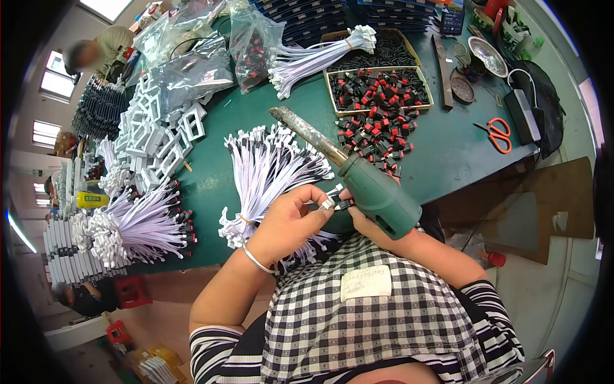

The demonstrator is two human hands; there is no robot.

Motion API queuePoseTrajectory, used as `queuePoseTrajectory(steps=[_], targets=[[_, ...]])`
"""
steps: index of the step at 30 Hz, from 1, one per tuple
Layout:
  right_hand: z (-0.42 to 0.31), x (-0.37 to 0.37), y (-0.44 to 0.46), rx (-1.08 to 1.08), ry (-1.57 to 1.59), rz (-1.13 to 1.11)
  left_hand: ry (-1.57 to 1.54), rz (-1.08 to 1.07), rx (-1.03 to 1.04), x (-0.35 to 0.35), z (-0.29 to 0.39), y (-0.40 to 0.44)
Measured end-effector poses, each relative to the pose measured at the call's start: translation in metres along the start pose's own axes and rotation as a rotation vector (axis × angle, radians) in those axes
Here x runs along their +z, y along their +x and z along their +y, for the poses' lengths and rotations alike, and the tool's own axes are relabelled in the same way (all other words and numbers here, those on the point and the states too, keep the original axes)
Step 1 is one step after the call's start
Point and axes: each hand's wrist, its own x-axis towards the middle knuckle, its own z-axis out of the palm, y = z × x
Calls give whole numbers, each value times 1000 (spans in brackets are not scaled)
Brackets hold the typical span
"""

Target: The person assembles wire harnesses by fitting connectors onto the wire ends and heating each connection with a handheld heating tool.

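Observation:
My left hand (291, 217) is closed, thumb and forefinger pinching a small white connector (328, 203). Close beside it, my right hand (368, 224) grips a small black part (344, 203) with its fingertips; much of this hand is hidden. A green heat gun (382, 195) with a scorched metal nozzle lies across the view above my right hand, and what supports it does not show. Under and behind my left hand rests a bundle of white flat cables (262, 166) with white and black ends, tied with a band.
Red-and-black switches (377, 89) fill a box and spill onto the green table (448, 163). Orange-handled scissors (499, 136) lie to the right. White frames (150, 131), more cables (137, 227) and plastic bags (195, 70) crowd the left. Another person (109, 51) is at far left.

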Motion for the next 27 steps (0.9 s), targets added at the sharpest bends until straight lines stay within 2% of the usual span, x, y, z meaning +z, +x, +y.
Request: queuePoseTrajectory(steps=[4,6,18,21,23,27], targets=[[-15,-7,13,8,-89,-53,-51,-67,-188,-1,16,-5],[-9,-3,9,-37,-75,-31,-98,-79,-180,0,13,-4],[-14,-3,15,108,106,-85,-209,-56,-115,2,6,-2],[-6,2,11,12,8,-41,-187,-45,-119,3,6,-1],[-1,5,8,28,31,-38,-162,-40,-123,4,6,-1],[1,-5,8,-1,3,-246,-133,-15,-90,6,4,1]])
